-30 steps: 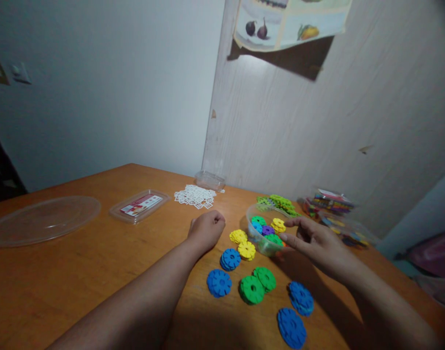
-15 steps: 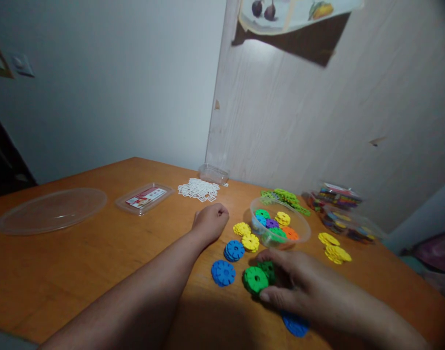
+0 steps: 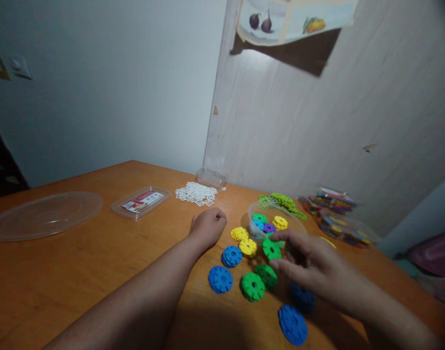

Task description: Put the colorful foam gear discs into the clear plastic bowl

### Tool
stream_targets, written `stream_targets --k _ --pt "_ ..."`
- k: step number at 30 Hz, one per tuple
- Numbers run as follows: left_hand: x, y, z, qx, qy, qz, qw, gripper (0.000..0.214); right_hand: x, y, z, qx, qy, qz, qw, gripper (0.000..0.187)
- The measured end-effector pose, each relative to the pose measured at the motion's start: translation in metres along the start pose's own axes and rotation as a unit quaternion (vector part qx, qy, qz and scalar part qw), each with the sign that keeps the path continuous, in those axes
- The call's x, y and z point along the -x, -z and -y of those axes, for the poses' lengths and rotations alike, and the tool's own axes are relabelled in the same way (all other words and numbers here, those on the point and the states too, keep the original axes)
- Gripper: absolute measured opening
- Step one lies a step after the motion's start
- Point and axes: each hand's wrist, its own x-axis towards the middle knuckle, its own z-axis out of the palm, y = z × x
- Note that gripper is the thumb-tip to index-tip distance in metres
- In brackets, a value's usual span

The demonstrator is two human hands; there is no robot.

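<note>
Between the thumb and fingers of my right hand [image 3: 310, 257] is a green notched disc [image 3: 271, 249], raised just in front of the clear round bowl [image 3: 301, 227]. Below it a green disc stack [image 3: 253, 287] lies on the table, with another green stack [image 3: 268, 275] beside it. My left hand [image 3: 208, 227] rests closed on the tabletop, nothing visible in it. Nearest to that hand are the yellow disc stacks [image 3: 247, 247] and blue disc stacks [image 3: 231, 256]. More blue discs [image 3: 293, 324] lie at the front, partly in my right arm's shadow.
White lattice pieces [image 3: 196, 193] are heaped before a clear tray [image 3: 211, 178]. A labelled clear lid [image 3: 140, 202] and a round lid [image 3: 47, 214] lie left. Green pieces [image 3: 282, 201] sit behind the bowl, packed clear containers [image 3: 344, 228] to the right.
My right hand has lifted away from the green stacks toward the bowl, carrying a green disc. Blue discs formerly behind that hand show more. My left hand stays closed in place.
</note>
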Motion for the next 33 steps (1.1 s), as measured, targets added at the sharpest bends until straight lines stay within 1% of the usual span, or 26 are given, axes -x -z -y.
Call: stream_targets --k 2,4,5,8,12,14,17,21,26,29,33 --pt "0.0 0.0 0.0 -0.004 -0.001 0.0 1.0 0.017 -0.007 0.01 -0.014 0.027 -0.013 -0.074 0.997 0.041" --pt "0.0 0.0 0.0 -0.007 0.001 0.003 1.0 0.018 -0.014 0.016 -0.026 0.064 -0.032 -0.113 0.991 0.043" --pt "0.0 0.0 0.0 -0.006 0.002 0.004 1.0 0.018 -0.017 0.018 -0.032 0.082 -0.042 -0.119 0.989 0.043" --pt "0.0 -0.001 0.001 -0.003 -0.003 0.001 1.0 0.018 -0.024 0.019 -0.044 0.115 -0.068 -0.117 0.984 0.045" --pt "0.0 -0.001 0.001 0.002 -0.002 -0.002 1.0 0.017 -0.024 0.018 -0.05 0.108 -0.076 -0.126 0.983 0.047" --pt "0.001 0.0 0.0 0.003 0.001 -0.005 1.0 0.017 -0.023 0.017 -0.05 0.124 -0.068 -0.134 0.981 0.043" --pt "0.001 0.001 -0.001 0.004 0.002 -0.004 1.0 0.017 -0.022 0.016 -0.047 0.19 -0.056 -0.15 0.969 0.038" --pt "0.002 0.002 -0.002 0.001 0.005 0.001 1.0 0.016 -0.022 0.014 -0.041 0.249 -0.065 -0.144 0.956 0.039" --pt "0.003 0.002 -0.002 -0.002 0.007 -0.004 1.0 0.016 -0.025 0.011 -0.036 0.277 -0.088 -0.121 0.949 0.041" --pt "0.003 0.003 -0.003 -0.007 0.004 -0.003 1.0 0.017 -0.027 0.007 -0.036 0.287 -0.088 -0.107 0.948 0.042" --pt "0.003 0.004 -0.005 -0.014 0.0 0.0 1.0 0.018 -0.029 0.003 -0.035 0.275 -0.078 -0.113 0.952 0.039"
